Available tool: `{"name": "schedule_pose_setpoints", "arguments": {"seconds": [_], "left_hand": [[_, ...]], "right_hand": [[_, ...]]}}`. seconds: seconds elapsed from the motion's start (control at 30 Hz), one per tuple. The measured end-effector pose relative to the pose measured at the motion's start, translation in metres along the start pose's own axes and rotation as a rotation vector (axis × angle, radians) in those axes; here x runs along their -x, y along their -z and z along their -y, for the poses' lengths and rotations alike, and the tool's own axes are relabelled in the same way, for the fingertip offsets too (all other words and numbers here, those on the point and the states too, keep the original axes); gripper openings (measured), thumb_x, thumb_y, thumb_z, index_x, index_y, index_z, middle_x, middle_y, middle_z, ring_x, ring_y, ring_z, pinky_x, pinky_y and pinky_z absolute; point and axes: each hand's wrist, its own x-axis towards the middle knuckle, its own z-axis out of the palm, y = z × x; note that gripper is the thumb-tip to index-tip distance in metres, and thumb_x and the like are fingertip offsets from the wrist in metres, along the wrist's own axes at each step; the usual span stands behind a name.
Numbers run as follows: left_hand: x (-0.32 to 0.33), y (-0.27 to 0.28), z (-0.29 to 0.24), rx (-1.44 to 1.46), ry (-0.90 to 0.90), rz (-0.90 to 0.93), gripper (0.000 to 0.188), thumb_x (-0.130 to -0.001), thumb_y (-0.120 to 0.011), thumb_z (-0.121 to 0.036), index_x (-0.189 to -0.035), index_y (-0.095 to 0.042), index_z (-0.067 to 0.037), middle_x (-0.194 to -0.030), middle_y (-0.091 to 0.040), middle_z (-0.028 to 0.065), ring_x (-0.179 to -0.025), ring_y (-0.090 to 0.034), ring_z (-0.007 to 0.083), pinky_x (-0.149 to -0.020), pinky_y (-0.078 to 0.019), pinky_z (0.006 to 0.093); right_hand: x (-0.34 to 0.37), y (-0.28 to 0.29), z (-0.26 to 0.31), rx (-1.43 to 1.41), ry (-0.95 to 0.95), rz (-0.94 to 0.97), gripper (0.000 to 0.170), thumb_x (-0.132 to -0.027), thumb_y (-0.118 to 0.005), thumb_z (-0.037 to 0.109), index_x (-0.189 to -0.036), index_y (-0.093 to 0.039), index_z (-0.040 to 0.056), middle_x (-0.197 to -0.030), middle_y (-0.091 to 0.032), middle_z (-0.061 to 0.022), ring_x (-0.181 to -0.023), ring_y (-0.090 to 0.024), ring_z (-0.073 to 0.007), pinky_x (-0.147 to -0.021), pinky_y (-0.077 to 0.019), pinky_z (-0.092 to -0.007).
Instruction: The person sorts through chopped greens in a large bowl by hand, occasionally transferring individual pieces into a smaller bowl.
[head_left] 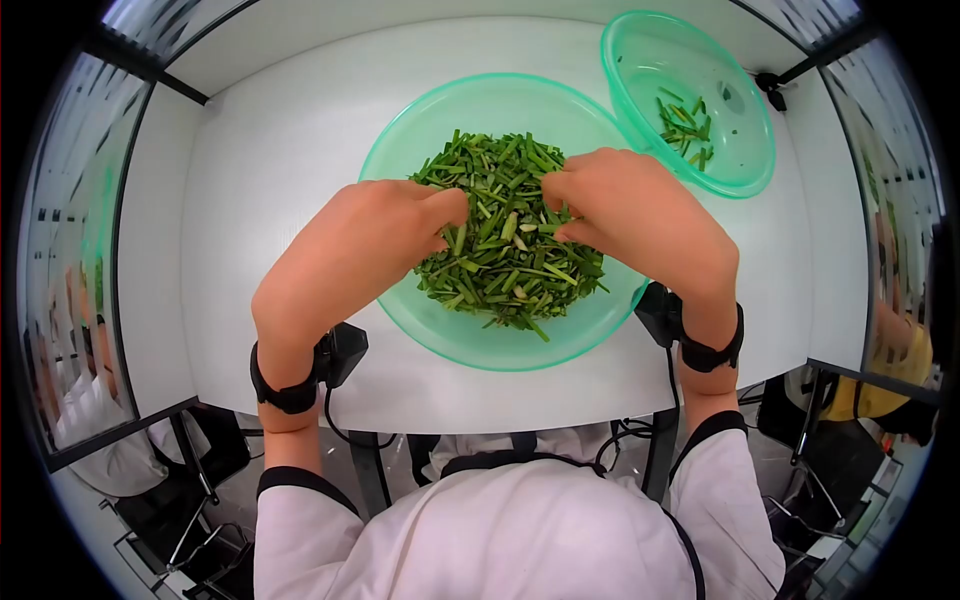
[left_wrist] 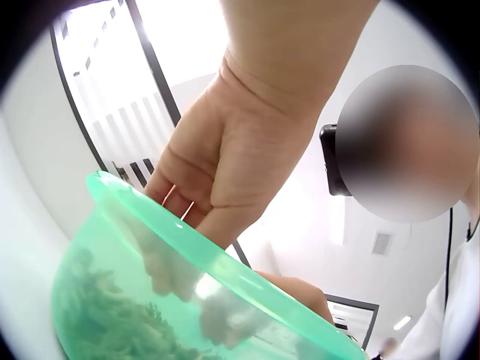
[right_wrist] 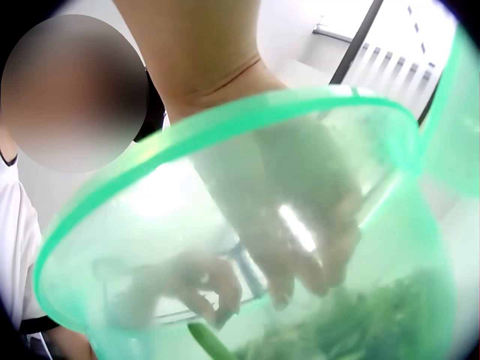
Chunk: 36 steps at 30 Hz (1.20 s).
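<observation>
Chopped green stalks (head_left: 505, 265) lie heaped in a large translucent green bowl (head_left: 470, 355). At the heap's upper left is the left hand (head_left: 375, 225), its fingers bent loosely downward. The right hand (head_left: 625, 200) is over the upper right side, thumb and fingers apart. In the left wrist view, the left hand (left_wrist: 232, 161) reaches over the bowl rim (left_wrist: 187, 238). Through the bowl wall in the right wrist view, the right hand (right_wrist: 300, 195) hangs just above the greens (right_wrist: 375, 322), with no piece visible in its fingers. Some fingertips are hidden in the head view.
A smaller green bowl (head_left: 740, 150) with a few cut pieces (head_left: 685, 130) stands at the back right, against the large bowl's rim. Both are on a white table (head_left: 270, 150) with raised white sides. Cables hang from the wrist cameras near the front edge.
</observation>
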Motion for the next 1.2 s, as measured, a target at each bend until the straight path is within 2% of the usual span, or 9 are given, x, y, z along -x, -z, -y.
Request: {"name": "schedule_pose_setpoints", "arguments": {"seconds": [0.27, 0.43, 0.57, 0.67, 0.83, 0.93, 1.07, 1.17, 1.2], "left_hand": [[-0.004, -0.004, 0.009, 0.084, 0.011, 0.007, 0.016, -0.081, -0.065, 0.0, -0.095, -0.059, -0.005, -0.079, -0.064, 0.0093, -0.069, -0.061, 0.028, -0.062, -0.0486, 0.0367], [-0.007, -0.008, 0.017, 0.037, -0.023, -0.075, 0.011, -0.084, -0.064, -0.002, -0.094, -0.06, -0.004, -0.079, -0.063, 0.0095, -0.071, -0.061, 0.0295, -0.063, -0.0483, 0.0368], [-0.008, -0.012, 0.023, 0.003, -0.034, -0.115, 0.01, -0.086, -0.063, -0.003, -0.096, -0.061, -0.003, -0.082, -0.063, 0.0096, -0.073, -0.061, 0.0308, -0.064, -0.0482, 0.0377], [-0.01, -0.01, 0.022, 0.024, -0.096, -0.154, 0.011, -0.086, -0.063, -0.002, -0.097, -0.061, -0.002, -0.086, -0.063, 0.0098, -0.073, -0.061, 0.0313, -0.066, -0.0484, 0.039], [-0.015, -0.016, 0.024, -0.012, -0.059, -0.186, 0.02, -0.085, -0.064, -0.001, -0.105, -0.062, -0.005, -0.101, -0.063, 0.0082, -0.081, -0.062, 0.0304, -0.069, -0.0499, 0.0388], [-0.017, -0.023, 0.02, 0.016, -0.007, -0.203, 0.027, -0.085, -0.064, -0.001, -0.111, -0.062, -0.007, -0.112, -0.061, 0.0066, -0.087, -0.062, 0.0296, -0.073, -0.0514, 0.0389], [-0.018, -0.023, 0.015, 0.014, 0.02, -0.106, 0.03, -0.085, -0.063, 0.0, -0.114, -0.062, -0.008, -0.121, -0.059, 0.0055, -0.092, -0.063, 0.0294, -0.08, -0.052, 0.0394], [-0.018, -0.032, 0.021, -0.075, -0.079, -0.155, 0.029, -0.084, -0.064, -0.001, -0.112, -0.062, -0.008, -0.116, -0.06, 0.0059, -0.092, -0.062, 0.0294, -0.08, -0.0514, 0.0401], [-0.019, -0.031, 0.021, -0.083, -0.059, -0.141, 0.027, -0.084, -0.064, -0.001, -0.11, -0.062, -0.008, -0.113, -0.06, 0.0061, -0.091, -0.062, 0.0295, -0.079, -0.0512, 0.0402]], "right_hand": [[-0.008, -0.009, 0.002, 0.147, -0.061, 0.102, 0.017, -0.076, -0.071, 0.007, -0.079, -0.055, 0.003, -0.079, -0.059, -0.0113, -0.081, -0.059, -0.0335, -0.069, -0.0472, -0.0429], [-0.001, 0.011, -0.003, -0.016, -0.007, -0.09, 0.015, -0.078, -0.069, 0.007, -0.078, -0.055, 0.003, -0.073, -0.06, -0.0104, -0.075, -0.059, -0.0323, -0.065, -0.0456, -0.0413], [0.0, 0.027, 0.002, 0.033, -0.011, -0.046, 0.01, -0.08, -0.068, 0.007, -0.084, -0.06, 0.0037, -0.076, -0.063, -0.0101, -0.073, -0.06, -0.0317, -0.065, -0.0466, -0.0401], [0.001, 0.031, 0.002, 0.024, -0.011, -0.01, 0.008, -0.08, -0.067, 0.005, -0.086, -0.062, 0.0038, -0.074, -0.062, -0.0101, -0.071, -0.06, -0.0311, -0.064, -0.047, -0.0397], [0.0, 0.03, 0.01, 0.007, -0.075, 0.047, 0.006, -0.078, -0.066, 0.005, -0.085, -0.065, 0.0049, -0.071, -0.062, -0.0109, -0.069, -0.06, -0.0306, -0.063, -0.0475, -0.0402], [0.0, 0.021, 0.009, 0.034, -0.022, 0.132, 0.005, -0.077, -0.066, 0.006, -0.082, -0.066, 0.0056, -0.072, -0.063, -0.0116, -0.07, -0.061, -0.0317, -0.064, -0.0487, -0.0409], [0.01, -0.001, 0.003, -0.012, 0.058, -0.029, 0.003, -0.077, -0.066, 0.006, -0.079, -0.064, 0.0041, -0.072, -0.063, -0.0139, -0.073, -0.062, -0.0352, -0.066, -0.0505, -0.0423], [0.012, -0.012, 0.002, -0.031, 0.071, -0.057, 0.004, -0.077, -0.066, 0.006, -0.078, -0.064, 0.0029, -0.072, -0.062, -0.0157, -0.073, -0.062, -0.0366, -0.065, -0.0513, -0.0435], [0.011, -0.011, 0.005, -0.033, 0.068, -0.055, 0.004, -0.077, -0.066, 0.006, -0.078, -0.064, 0.0026, -0.072, -0.062, -0.0162, -0.073, -0.063, -0.0367, -0.064, -0.0515, -0.0437]]}}
